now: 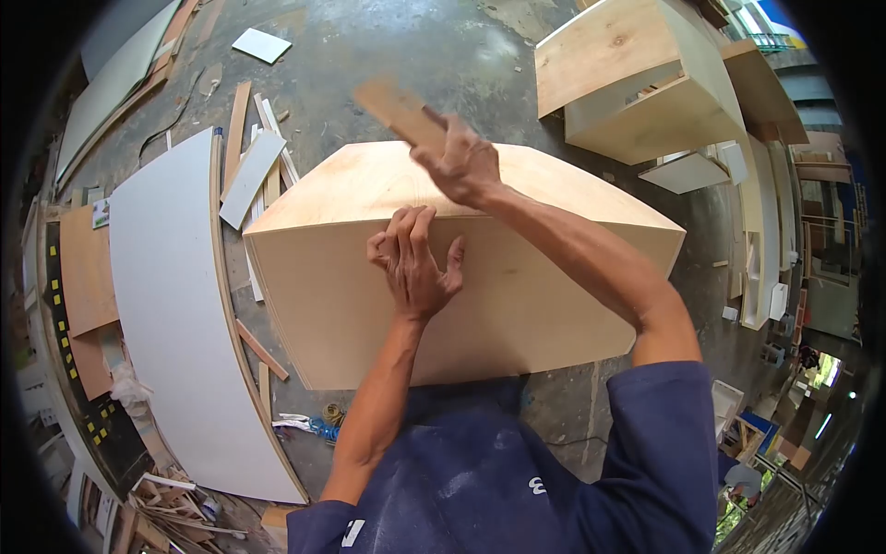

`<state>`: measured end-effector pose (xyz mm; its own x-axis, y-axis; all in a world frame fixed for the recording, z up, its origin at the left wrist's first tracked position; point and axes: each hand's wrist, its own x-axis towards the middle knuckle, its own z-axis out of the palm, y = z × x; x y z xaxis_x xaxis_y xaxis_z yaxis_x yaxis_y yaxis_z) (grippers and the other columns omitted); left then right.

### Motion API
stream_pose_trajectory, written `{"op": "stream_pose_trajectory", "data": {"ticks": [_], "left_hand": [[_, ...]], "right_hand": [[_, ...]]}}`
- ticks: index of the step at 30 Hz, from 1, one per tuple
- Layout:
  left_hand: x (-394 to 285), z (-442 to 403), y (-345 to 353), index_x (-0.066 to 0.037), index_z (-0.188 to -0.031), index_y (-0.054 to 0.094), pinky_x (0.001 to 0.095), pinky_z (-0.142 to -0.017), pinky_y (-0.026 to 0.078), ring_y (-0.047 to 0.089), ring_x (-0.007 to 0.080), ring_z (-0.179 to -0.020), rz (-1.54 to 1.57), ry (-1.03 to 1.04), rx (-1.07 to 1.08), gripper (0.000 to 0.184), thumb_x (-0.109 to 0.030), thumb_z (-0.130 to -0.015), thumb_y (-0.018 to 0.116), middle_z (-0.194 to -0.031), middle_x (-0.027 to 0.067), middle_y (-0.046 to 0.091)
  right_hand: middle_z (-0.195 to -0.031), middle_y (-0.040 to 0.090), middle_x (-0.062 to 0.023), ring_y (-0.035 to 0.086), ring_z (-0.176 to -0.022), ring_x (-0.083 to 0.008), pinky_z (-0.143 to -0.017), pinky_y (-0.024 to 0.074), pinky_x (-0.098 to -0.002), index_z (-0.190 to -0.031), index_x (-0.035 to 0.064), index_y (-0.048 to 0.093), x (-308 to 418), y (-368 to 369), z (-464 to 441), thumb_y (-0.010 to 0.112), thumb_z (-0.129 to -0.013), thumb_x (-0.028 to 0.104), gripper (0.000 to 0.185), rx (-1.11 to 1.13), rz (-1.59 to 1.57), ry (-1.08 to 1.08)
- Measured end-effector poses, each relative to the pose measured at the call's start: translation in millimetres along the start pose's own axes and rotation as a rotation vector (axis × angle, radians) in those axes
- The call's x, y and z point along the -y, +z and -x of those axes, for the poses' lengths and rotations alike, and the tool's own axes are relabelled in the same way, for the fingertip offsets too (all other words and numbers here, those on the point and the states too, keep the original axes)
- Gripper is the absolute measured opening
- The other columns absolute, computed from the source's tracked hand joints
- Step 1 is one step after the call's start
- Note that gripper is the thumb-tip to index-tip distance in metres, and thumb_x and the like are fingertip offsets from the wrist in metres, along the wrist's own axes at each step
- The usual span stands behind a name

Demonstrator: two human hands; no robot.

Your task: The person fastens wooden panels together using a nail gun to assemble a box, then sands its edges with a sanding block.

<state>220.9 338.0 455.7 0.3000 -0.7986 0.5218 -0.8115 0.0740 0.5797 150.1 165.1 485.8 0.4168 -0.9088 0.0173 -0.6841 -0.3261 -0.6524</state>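
A large plywood box [480,295] stands in front of me, its lighter top panel [341,185] facing up. My left hand [415,263] rests on the box's near edge, fingertips over the edge and thumb apart, with nothing seen in it. Above the top panel, my right hand [461,164] is wrapped round a flat wooden piece [392,109], which points up and to the left. The far end of that piece is blurred by motion. My right forearm crosses over the right part of the box.
On the left lies a long white panel [175,314], with wood strips [238,129] beside it. An open plywood cabinet [637,83] stands at the upper right. Scrap wood [171,512] is piled at the lower left. A white tile-like piece [261,45] lies on the floor.
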Motion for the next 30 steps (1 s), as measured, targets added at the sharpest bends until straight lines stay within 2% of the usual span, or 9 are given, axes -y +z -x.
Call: {"op": "stream_pose_trajectory", "data": {"ticks": [2, 6, 8, 10, 13, 15, 19, 22, 30], "left_hand": [[0.6, -17.5, -0.4, -0.012, -0.132, 0.057, 0.0479, -0.107, 0.021, 0.050, 0.0267, -0.129, -0.089, 0.028, 0.097, 0.055, -0.034, -0.086, 0.077, -0.126, 0.0080, 0.058], [8.5, -40.2, 14.4, -0.015, -0.130, 0.060, 0.0485, -0.107, 0.021, 0.047, 0.0249, -0.130, -0.080, 0.045, 0.094, 0.049, -0.034, -0.087, 0.075, -0.126, 0.0055, 0.057], [14.5, -55.4, 21.2, -0.016, -0.129, 0.061, 0.0484, -0.107, 0.021, 0.046, 0.0247, -0.130, -0.074, 0.068, 0.090, 0.047, -0.034, -0.088, 0.074, -0.126, 0.0053, 0.057], [21.5, -72.0, 30.1, -0.018, -0.128, 0.063, 0.0486, -0.107, 0.021, 0.046, 0.0244, -0.130, -0.093, 0.079, 0.096, 0.045, -0.034, -0.088, 0.074, -0.126, 0.0055, 0.057], [33.8, -99.3, 47.5, -0.021, -0.128, 0.065, 0.0491, -0.107, 0.022, 0.045, 0.0240, -0.130, -0.142, 0.112, 0.124, 0.041, -0.036, -0.090, 0.070, -0.127, 0.0054, 0.057], [42.9, -121.2, 59.1, -0.021, -0.129, 0.064, 0.0496, -0.108, 0.022, 0.044, 0.0243, -0.131, -0.193, 0.110, 0.151, 0.040, -0.039, -0.093, 0.065, -0.129, 0.0051, 0.056], [62.4, -167.3, 83.7, -0.022, -0.133, 0.061, 0.0513, -0.108, 0.024, 0.045, 0.0267, -0.132, -0.260, 0.110, 0.199, 0.041, -0.039, -0.095, 0.062, -0.130, 0.0068, 0.056], [82.8, -201.2, 103.7, -0.021, -0.135, 0.059, 0.0519, -0.109, 0.024, 0.044, 0.0273, -0.134, -0.315, 0.088, 0.255, 0.043, -0.040, -0.096, 0.061, -0.133, 0.0081, 0.055], [151.3, -281.3, 153.6, -0.020, -0.152, 0.047, 0.0554, -0.114, 0.022, 0.038, 0.0300, -0.144, -0.377, 0.057, 0.481, 0.058, -0.043, -0.100, 0.056, -0.148, 0.0131, 0.048]], "right_hand": [[-0.124, 0.066, -0.0273, 0.069, -0.104, -0.0385, -0.090, 0.0531, -0.0446, -0.136, -0.0007, 0.053, -5.0, -22.8, -6.4, 0.066, -0.087, 0.053, 0.075, -0.217, -0.101, 0.100], [-0.103, 0.066, -0.0092, 0.058, -0.074, -0.0163, -0.065, 0.0489, -0.0298, -0.133, -0.0024, 0.054, -38.5, -60.7, 30.4, 0.063, -0.093, 0.039, 0.058, -0.741, -0.454, 0.122], [-0.115, 0.063, -0.0112, 0.058, -0.095, -0.0171, -0.079, 0.0511, -0.0316, -0.135, -0.0016, 0.052, -53.0, -71.5, 80.1, 0.061, -0.093, 0.033, 0.055, -0.773, -0.800, 0.247], [-0.119, 0.063, -0.0088, 0.056, -0.088, -0.0139, -0.076, 0.0495, -0.0270, -0.138, -0.0014, 0.050, -76.3, -63.4, 132.3, 0.060, -0.093, 0.031, 0.056, -0.896, -0.772, 0.237], [-0.123, 0.064, -0.0134, 0.061, -0.092, -0.0198, -0.080, 0.0520, -0.0321, -0.141, -0.0023, 0.049, -112.4, -50.7, 199.4, 0.060, -0.093, 0.035, 0.062, -0.915, -0.724, 0.370], [-0.128, 0.064, -0.0185, 0.066, -0.100, -0.0296, -0.087, 0.0540, -0.0397, -0.142, -0.0022, 0.048, -151.9, -42.5, 219.8, 0.062, -0.091, 0.042, 0.069, -0.938, -0.441, 0.491], [-0.130, 0.063, -0.0238, 0.066, -0.112, -0.0399, -0.095, 0.0536, -0.0472, -0.142, -0.0008, 0.048, -161.7, -59.4, 205.8, 0.068, -0.087, 0.050, 0.078, -0.838, -0.138, 0.376], [-0.126, 0.064, -0.0223, 0.065, -0.112, -0.0411, -0.094, 0.0541, -0.0487, -0.139, 0.0009, 0.051, -167.4, -56.9, 165.6, 0.070, -0.086, 0.052, 0.076, -0.779, 0.084, 0.192], [-0.120, 0.063, -0.0212, 0.062, -0.109, -0.0432, -0.090, 0.0538, -0.0526, -0.135, 0.0007, 0.051, -170.2, -60.5, 69.0, 0.070, -0.085, 0.057, 0.077, -0.697, 0.043, 0.183]]}}
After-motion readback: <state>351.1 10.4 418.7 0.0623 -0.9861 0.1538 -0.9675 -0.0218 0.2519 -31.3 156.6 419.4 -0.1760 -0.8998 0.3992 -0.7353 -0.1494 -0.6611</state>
